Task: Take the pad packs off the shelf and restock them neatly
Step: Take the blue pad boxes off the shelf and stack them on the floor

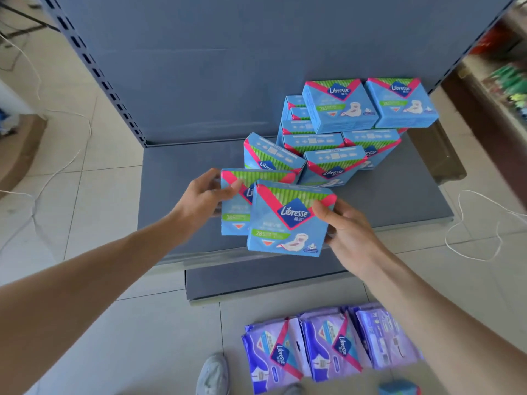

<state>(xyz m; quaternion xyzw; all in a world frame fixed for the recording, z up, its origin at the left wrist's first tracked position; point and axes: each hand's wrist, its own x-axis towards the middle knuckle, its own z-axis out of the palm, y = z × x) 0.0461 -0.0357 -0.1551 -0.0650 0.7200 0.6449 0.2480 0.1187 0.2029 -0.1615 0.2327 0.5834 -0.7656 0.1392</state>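
Note:
My left hand (209,192) grips a blue pad pack (232,215) by its left edge, thumb on its front. My right hand (346,226) grips a second blue pad pack (288,223) by its right edge; this pack overlaps the front of the first one. Both packs hang above the front half of the grey shelf (176,178). Behind them, at the shelf's back right, stands a pile of several more blue packs (339,138), some upright, some tilted, with two lying on top.
Purple pad packs (328,346) lie in a row on the tiled floor below the shelf, near my grey shoe (214,374). A lower grey shelf (256,277) juts out underneath. White cords (473,232) trail on the floor on both sides. Another stocked rack (507,81) stands at right.

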